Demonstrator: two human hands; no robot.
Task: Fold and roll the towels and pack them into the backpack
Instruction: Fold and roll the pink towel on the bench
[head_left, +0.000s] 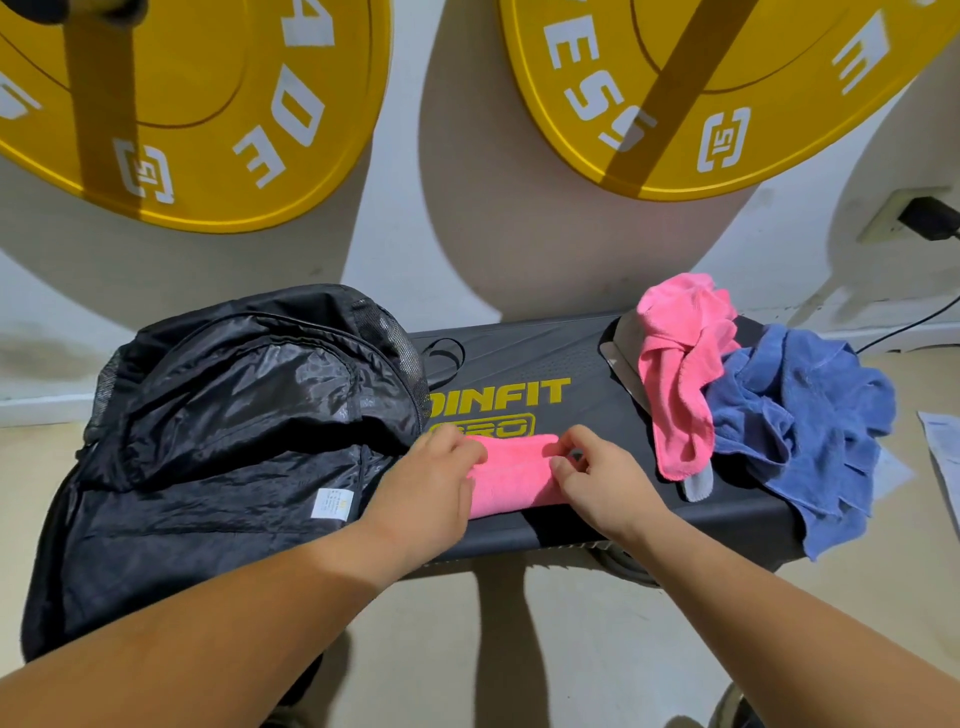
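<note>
Two hands work one folded pink microfibre towel (511, 475), which lies on the near half of a flat black bench with yellow lettering (524, 358), just right of an open black nylon backpack (234, 415).

Grip: the left hand (426, 483) has its fingers curled over the towel's left end. The right hand (602, 483) pinches the far right corner between thumb and fingertips. Both grasps are narrow and both are on the cloth.

Orientation: the towel's long axis runs left to right, roughly along the bench's near edge and slightly skewed to it. Its left end points toward the backpack's opened lining.

Outstanding stock: a loose pink towel (675, 374) and a crumpled blue towel (800, 415) are heaped at the right end of the bench. The blue one hangs over the near right corner.

Risks, as judged:
- If one hand advances faster than the other, the roll would likely come out tapered or loose and could unwind in the bag.
- The towel sits close to the near edge, so a pull toward the person could drag it off.
- The overhanging blue towel may slide to the floor if the bench is jolted.
</note>
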